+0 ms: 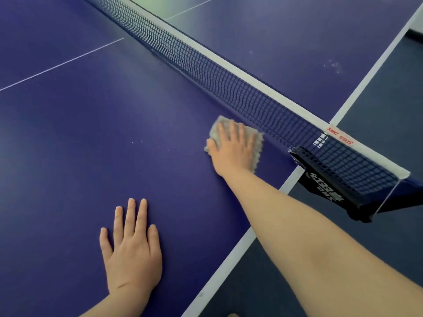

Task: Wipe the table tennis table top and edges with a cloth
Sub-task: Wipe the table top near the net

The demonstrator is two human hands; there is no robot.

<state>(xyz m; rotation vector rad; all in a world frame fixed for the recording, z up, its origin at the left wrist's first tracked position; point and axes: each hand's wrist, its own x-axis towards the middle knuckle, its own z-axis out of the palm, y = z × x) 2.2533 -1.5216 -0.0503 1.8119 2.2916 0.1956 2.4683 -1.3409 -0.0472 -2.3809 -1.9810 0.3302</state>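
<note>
Cloth [238, 139] lies flat on the table [96, 138], close to the net [229, 88] and near the right side edge. The right hand [232, 148] presses it with straight fingers, grip apart, probably to rub hard. The left hand [132, 245] rests flat, fingers straight, likely for support while leaning.

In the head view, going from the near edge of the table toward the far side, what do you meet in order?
Left hand flat on the table top → right hand pressing the grey cloth → net → far half of the table with pale specks.
</note>
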